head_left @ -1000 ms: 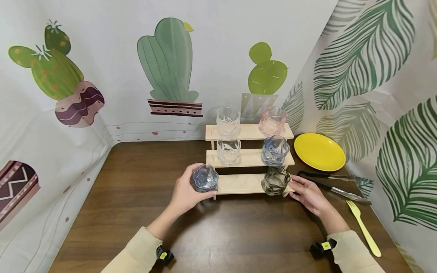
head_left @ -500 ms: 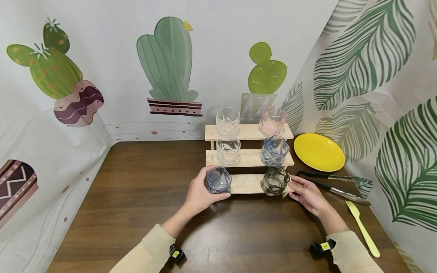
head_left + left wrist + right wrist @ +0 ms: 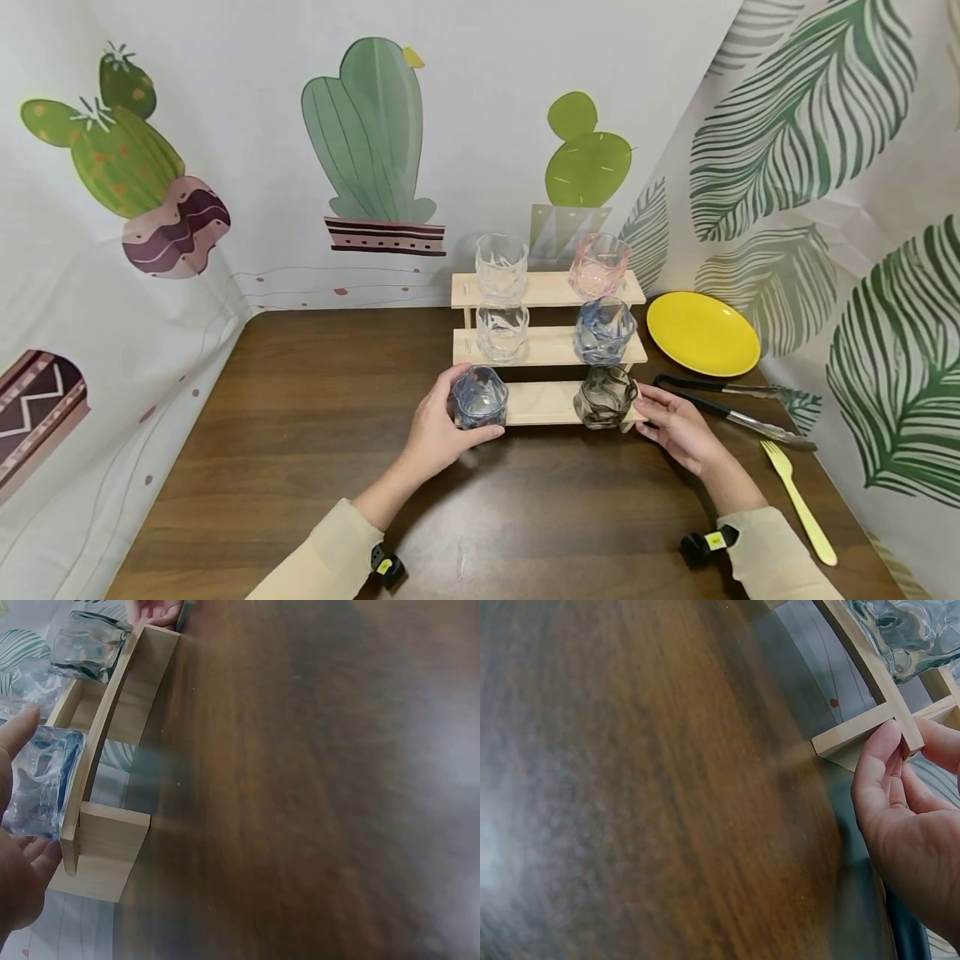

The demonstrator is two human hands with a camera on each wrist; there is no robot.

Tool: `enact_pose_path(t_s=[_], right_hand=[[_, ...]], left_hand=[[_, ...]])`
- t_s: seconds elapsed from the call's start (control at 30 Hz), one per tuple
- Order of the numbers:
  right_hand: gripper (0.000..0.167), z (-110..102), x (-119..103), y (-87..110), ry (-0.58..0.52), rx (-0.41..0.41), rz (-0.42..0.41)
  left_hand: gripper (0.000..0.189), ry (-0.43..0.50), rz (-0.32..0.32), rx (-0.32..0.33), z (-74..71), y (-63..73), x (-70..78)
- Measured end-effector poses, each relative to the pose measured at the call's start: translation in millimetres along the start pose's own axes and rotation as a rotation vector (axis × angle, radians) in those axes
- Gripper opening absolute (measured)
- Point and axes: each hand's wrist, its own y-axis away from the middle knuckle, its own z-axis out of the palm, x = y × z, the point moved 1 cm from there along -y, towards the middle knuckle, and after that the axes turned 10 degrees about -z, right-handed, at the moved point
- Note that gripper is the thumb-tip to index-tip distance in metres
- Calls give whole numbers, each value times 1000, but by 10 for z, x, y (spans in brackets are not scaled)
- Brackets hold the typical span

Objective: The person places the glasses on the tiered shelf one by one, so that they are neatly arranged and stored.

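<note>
In the head view a wooden three-tier rack [image 3: 540,404] stands on the brown table. My left hand [image 3: 437,429] grips a blue-tinted glass [image 3: 482,398] at the left end of its lowest tier. The left wrist view has this glass [image 3: 43,780] upright with its base right at the board, thumb on one side and fingers on the other. My right hand [image 3: 681,429] pinches the right end of the same tier, thumb and fingertips around the board [image 3: 909,735]. Beside that hand, a smoky grey glass [image 3: 604,398] sits on the tier.
Clear [image 3: 502,333] and blue [image 3: 604,332] glasses occupy the middle tier; another clear glass [image 3: 501,267] and a pink one [image 3: 600,265] stand on top. To the right lie a yellow plate [image 3: 702,333], black-handled tongs [image 3: 731,412] and a pale yellow fork [image 3: 798,504]. Patterned cloth hangs behind.
My left hand has carried the blue glass rightward onto the left end of the lowest tier, then stayed nearly still. The right hand keeps its hold on the rack.
</note>
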Motion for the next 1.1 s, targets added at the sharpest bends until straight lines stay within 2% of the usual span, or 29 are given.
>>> enact_pose_path(t_s=[0.23,0.37,0.5,0.73,1.1], right_hand=[[23,22,-16,4,-7,-2,-9],[23,21,-18,5,-15,-12,-11],[23,9,-8,8,-12,-14,-13],[23,1,10,8,-1,-5,-9],[27,22,-26,-9,17,-17,-5]], left_hand=[[95,18,25,34,-53,86,-57],[91,46,63,46,-31,85,-63],[92,93,89,26,23,44,-38],[89,110,72,-10,129,-6,30],[91,111,78,4,204,-10,80]])
